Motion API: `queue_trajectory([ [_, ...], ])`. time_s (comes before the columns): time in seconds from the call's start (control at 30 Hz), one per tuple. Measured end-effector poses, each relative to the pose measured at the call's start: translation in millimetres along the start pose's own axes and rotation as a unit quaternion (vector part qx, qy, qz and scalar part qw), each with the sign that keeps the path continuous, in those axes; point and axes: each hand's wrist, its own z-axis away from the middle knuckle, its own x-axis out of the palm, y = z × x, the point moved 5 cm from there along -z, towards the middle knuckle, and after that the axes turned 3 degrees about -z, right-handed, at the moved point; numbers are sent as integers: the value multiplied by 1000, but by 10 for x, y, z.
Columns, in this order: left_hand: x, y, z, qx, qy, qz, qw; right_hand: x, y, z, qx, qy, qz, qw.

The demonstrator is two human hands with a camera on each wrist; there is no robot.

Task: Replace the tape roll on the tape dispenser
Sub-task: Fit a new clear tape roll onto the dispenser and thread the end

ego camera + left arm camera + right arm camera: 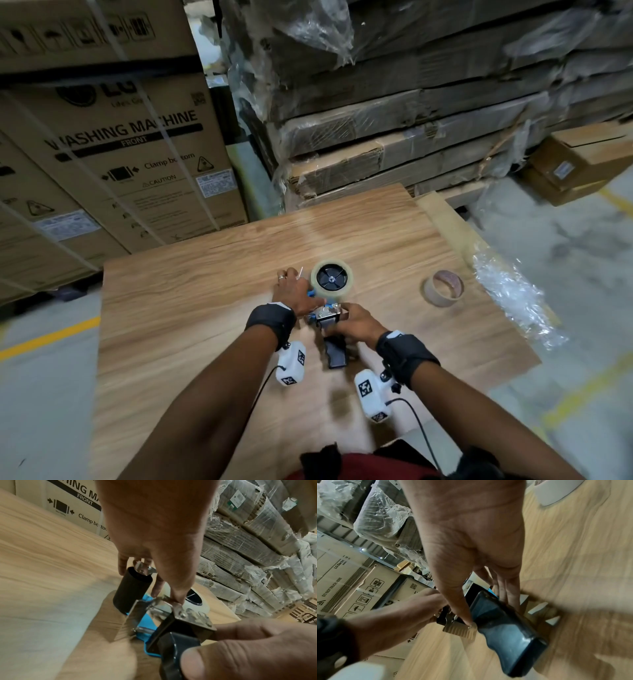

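Observation:
The tape dispenser (327, 315) lies on the wooden table (205, 308), its black handle (337, 353) pointing toward me. A clear tape roll (346, 289) sits on its black hub. My left hand (296, 294) grips the front end: the thumb lies on the metal plate (137, 616) and the fingers reach past the black roller (131, 591). My right hand (356, 320) holds the top of the handle (505, 628), thumb on one side and fingers on the other. An empty cardboard core (443, 287) lies to the right.
Crumpled clear plastic wrap (510, 294) lies at the table's right edge. Large washing machine cartons (120, 154) stand behind the table on the left. Wrapped flat boxes (411, 120) are stacked at the back right. Grey floor with yellow lines surrounds the table.

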Motion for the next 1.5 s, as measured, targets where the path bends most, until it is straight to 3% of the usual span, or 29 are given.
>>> queue_trajectory([
  [0.13,-13,101,-45,-15,17,-30,999,58,14,37,11,34,8,999],
  [0.43,74,52,-55,-4,65,36,997,97,-5,24,11,68,47,997],
  [0.67,59,30,-54,8,92,-8,996,236,-29,25,-3,114,143,983],
  [1.13,116,-203,94,52,173,-52,982,239,13,-64,39,103,136,985],
  [1.5,160,-342,281,128,178,-38,975,268,-26,-47,35,104,127,986],
])
